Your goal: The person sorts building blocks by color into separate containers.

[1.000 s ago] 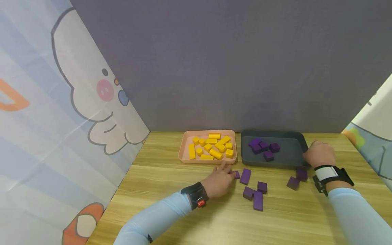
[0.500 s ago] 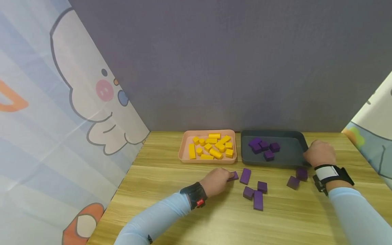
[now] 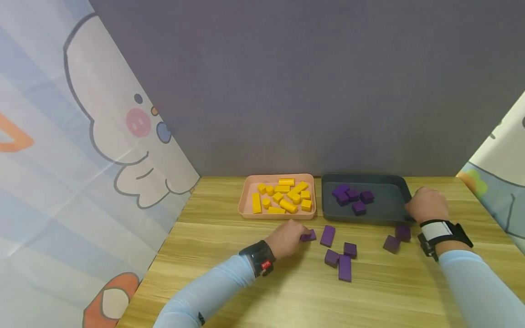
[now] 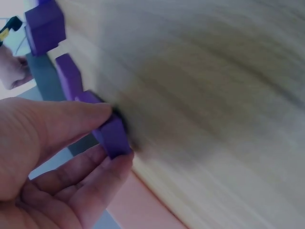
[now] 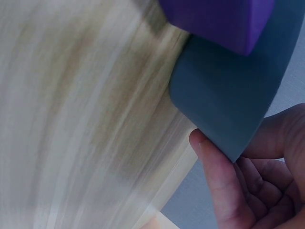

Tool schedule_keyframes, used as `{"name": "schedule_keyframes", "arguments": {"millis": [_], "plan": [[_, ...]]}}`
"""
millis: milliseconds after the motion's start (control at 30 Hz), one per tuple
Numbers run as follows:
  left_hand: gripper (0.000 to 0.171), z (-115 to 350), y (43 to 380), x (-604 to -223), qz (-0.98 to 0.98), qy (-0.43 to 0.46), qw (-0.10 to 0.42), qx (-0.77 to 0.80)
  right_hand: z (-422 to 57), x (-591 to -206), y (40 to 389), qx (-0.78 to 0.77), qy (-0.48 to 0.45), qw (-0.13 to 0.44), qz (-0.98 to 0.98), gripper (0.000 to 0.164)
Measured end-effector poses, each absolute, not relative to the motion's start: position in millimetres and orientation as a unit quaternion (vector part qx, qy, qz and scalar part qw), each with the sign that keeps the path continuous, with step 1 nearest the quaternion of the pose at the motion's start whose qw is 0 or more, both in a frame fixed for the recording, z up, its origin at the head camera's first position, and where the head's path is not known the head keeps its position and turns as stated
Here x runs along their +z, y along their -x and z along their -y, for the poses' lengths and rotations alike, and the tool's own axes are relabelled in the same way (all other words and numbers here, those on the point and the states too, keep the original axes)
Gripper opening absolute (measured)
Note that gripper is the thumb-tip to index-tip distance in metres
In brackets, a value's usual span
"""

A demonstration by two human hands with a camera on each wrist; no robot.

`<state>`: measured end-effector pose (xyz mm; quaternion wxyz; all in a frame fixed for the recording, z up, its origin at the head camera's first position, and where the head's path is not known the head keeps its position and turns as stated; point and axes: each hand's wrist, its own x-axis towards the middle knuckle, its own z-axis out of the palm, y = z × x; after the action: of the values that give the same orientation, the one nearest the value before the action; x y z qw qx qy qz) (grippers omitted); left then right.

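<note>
My left hand (image 3: 285, 238) pinches a flat purple block (image 3: 309, 236) between thumb and fingertips, low over the table in front of the pink tray. The left wrist view shows the thumb on one side of this block (image 4: 114, 136) and a finger at its other end. At the right end of the dark grey tray (image 3: 389, 218), my right hand (image 3: 428, 206) grips the rim. Close up in the right wrist view, thumb and index finger hold the tray's corner (image 5: 219, 109). Several purple blocks lie inside that tray, a purple cube (image 3: 358, 208) among them.
The pink tray (image 3: 242, 200) to the left holds several yellow blocks. A purple rectangular block (image 3: 327, 236) and another (image 3: 345, 268) lie on the table (image 3: 287, 300), with purple cubes near them. Two more cubes sit by my right wrist. A grey panel (image 3: 328, 91) stands behind.
My left hand's fingers have closed on the flat purple block and drawn it slightly left, away from the neighbouring rectangular block. The right hand stays at the dark tray.
</note>
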<state>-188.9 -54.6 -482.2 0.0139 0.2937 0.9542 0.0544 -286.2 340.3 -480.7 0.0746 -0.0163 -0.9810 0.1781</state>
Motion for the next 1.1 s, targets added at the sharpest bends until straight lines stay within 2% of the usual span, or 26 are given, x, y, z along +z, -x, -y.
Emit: {"name": "schedule_keyframes", "arguments": {"millis": [267,433,600,833,1100], "plan": [[0.037,53.4,201.4,-457.9,-0.955,-0.277,0.012,0.110,-340.0,-479.8,287.4,0.177,0.017,0.073,0.981,0.024],[0.029,37.8,211.7,-434.0,-0.953,-0.256,-0.021,0.158,-340.6,-479.8,287.9,0.177,0.018,0.073,0.981,0.024],[0.034,8.8,221.4,-420.3,-0.944,-0.251,-0.049,0.207,-340.9,-481.1,286.6,0.185,0.016,0.077,0.980,0.025],[0.036,-43.5,240.9,-418.7,-0.930,-0.261,-0.096,0.240,-341.9,-480.9,282.5,0.181,0.018,0.084,0.980,0.024],[0.036,-91.5,256.0,-430.4,-0.922,-0.258,-0.081,0.276,-334.0,-480.1,280.2,0.177,0.022,0.096,0.979,0.023]]}}
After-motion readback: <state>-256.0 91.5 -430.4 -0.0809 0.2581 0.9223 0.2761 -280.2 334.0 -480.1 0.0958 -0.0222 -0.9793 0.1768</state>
